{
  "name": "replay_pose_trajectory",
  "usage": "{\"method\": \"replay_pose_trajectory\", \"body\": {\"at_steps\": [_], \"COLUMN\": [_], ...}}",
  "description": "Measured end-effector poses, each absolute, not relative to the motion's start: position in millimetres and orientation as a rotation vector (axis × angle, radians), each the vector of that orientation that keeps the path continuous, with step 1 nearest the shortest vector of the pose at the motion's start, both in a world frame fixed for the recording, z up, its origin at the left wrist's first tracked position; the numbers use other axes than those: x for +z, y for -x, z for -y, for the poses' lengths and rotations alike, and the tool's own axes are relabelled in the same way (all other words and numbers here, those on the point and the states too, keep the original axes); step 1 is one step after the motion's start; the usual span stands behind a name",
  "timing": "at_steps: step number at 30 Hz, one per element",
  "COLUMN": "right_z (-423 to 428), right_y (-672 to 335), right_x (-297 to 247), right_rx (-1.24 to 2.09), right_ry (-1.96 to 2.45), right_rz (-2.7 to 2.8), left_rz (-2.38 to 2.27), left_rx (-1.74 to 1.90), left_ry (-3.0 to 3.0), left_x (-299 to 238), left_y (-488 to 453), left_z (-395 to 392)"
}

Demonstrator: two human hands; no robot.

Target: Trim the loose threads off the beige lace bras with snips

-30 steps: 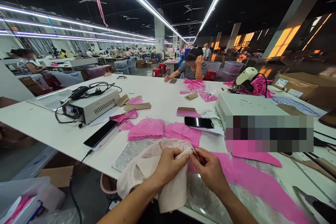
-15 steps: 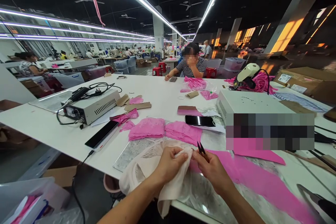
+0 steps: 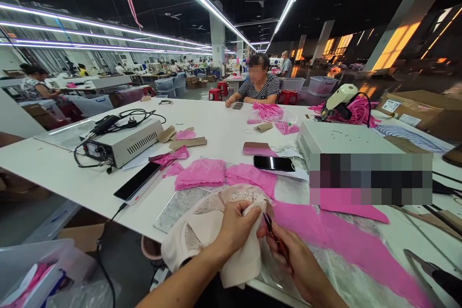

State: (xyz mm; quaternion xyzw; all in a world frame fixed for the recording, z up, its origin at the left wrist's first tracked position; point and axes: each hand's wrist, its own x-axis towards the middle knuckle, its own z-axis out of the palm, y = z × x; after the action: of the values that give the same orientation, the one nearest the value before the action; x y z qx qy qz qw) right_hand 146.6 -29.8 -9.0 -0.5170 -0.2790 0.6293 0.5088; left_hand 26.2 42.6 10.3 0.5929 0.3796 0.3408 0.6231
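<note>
A cream lace-trimmed garment (image 3: pixel 202 231) hangs over the near table edge, gathered in my left hand (image 3: pixel 236 226), whose thumb and fingers pinch the cloth. My right hand (image 3: pixel 287 245) is closed around thread snips (image 3: pixel 277 238) with dark blades and reddish-brown handles. The blade tips point up and left, close beside the garment's edge by my left fingers; whether they touch it I cannot tell. Behind the garment lie two stacks of pink lace pieces (image 3: pixel 200 174). A long pink fabric strip (image 3: pixel 346 236) stretches rightward from beside my right hand.
A grey box with a cabled handpiece (image 3: pixel 133 142) stands left, near a black tablet-like device (image 3: pixel 139 182). A phone (image 3: pixel 274 163) lies mid-table by a larger pale box (image 3: pixel 346 137). Large scissors (image 3: pixel 438 272) rest at lower right. A person in stripes (image 3: pixel 262 86) sits opposite.
The snips have swung from standing upright in my right hand to pointing left at the cloth. The garment is turned, showing more lace. The person opposite has lowered a hand from the face.
</note>
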Motion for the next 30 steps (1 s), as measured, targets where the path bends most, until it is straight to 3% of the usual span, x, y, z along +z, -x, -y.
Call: {"method": "replay_pose_trajectory", "body": {"at_steps": [14,23,30], "right_z": [29,28,0], "right_y": [-144,-156,-169], "right_x": [-15,-26,20], "right_rx": [1.449,1.179,0.746], "right_ry": [1.244,1.2,1.255], "right_rz": [0.646,0.883,1.324], "left_rz": [-0.867,-0.894,-0.802], "left_rx": [0.782,0.786,0.681], "left_ry": [-1.36,-1.341,-1.586], "left_x": [16,10,36], "left_y": [-27,-23,-1], "left_z": [-41,-47,-55]}}
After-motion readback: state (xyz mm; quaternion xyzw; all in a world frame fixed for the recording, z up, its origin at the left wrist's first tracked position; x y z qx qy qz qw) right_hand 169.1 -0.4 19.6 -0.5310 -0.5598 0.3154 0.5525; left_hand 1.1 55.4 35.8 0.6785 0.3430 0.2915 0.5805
